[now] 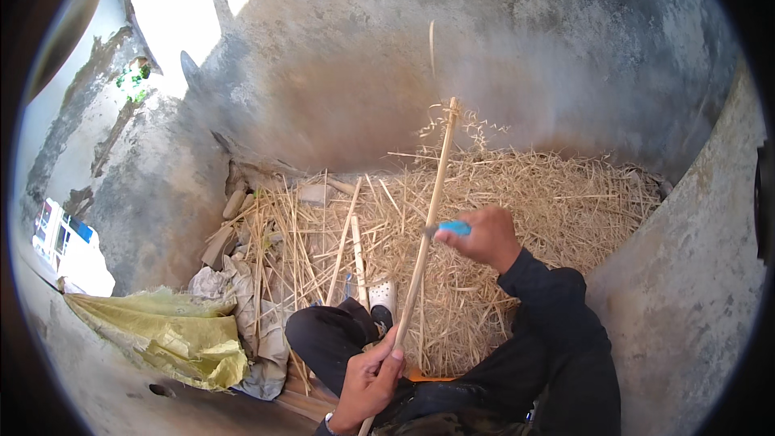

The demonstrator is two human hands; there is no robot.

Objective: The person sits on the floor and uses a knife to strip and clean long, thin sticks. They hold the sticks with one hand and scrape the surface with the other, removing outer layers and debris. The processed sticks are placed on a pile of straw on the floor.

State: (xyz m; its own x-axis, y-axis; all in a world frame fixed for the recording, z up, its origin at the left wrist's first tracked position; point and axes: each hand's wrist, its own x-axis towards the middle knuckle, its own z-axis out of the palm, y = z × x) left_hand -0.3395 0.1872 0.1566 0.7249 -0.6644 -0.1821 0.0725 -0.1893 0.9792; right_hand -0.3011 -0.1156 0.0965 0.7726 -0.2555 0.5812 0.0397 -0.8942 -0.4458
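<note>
A long pale bamboo stick (pixel 440 165) rises at a slant from my lap, its far end fringed with curled shavings. Its lower part is wrapped by the fingers of my left hand (pixel 369 383). My right hand (pixel 487 238) is closed round a blue-handled knife (pixel 454 228), whose short dark blade meets the stick about midway. Most of the blade is too small or hidden to make out. Beside the stick, two more pale strips (pixel 359 258) lean near my shoe (pixel 383 299).
A thick heap of shavings (pixel 557 218) covers the floor ahead and right. Thin strips (pixel 282 250) lie at the left, by a yellow-green sack (pixel 173 339) and crumpled grey-brown sheeting (pixel 258 331). Worn concrete walls (pixel 565 56) stand close around. A loose shaving (pixel 432 47) shows above the stick.
</note>
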